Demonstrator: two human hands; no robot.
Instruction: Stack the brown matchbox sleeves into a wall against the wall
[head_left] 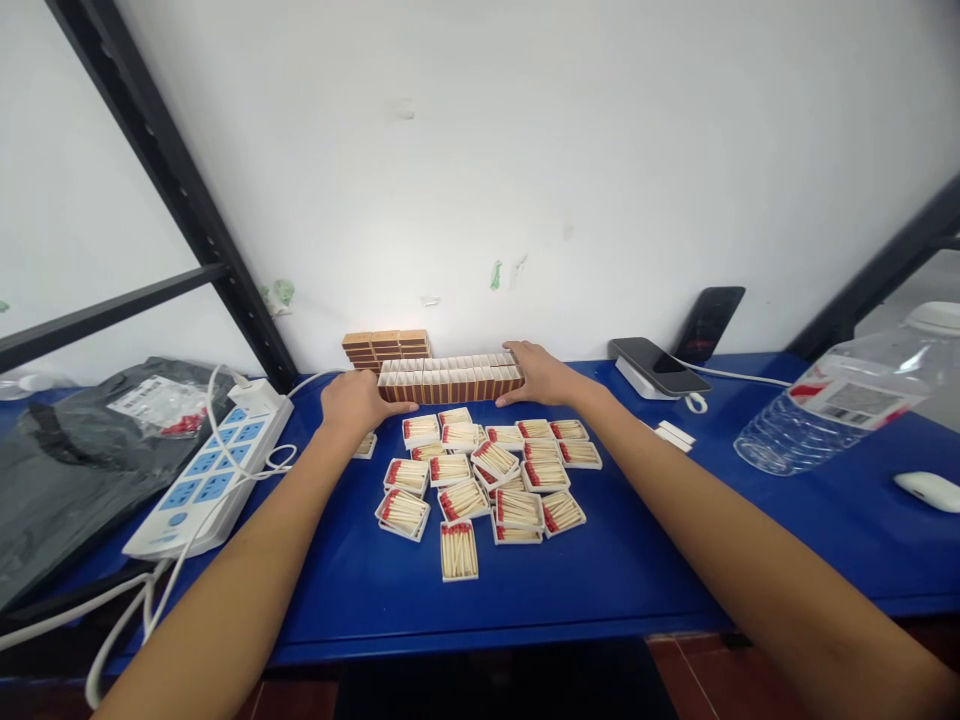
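The left hand (364, 400) and right hand (544, 375), fingers flat and unclenched, press on opposite ends of a row of matchbox sleeves (450, 378) at the back of the counter (637, 570), seemingly squaring it up (shifting it would need an even squeeze). Open trays of matches (480, 480) crowd the space just in front, and a stack of boxes (386, 345) stands close behind.

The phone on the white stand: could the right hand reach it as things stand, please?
Probably yes. The right hand rests at the right end of the row of matchbox sleeves, and only bare blue table lies between it and the phone; nothing blocks the path.
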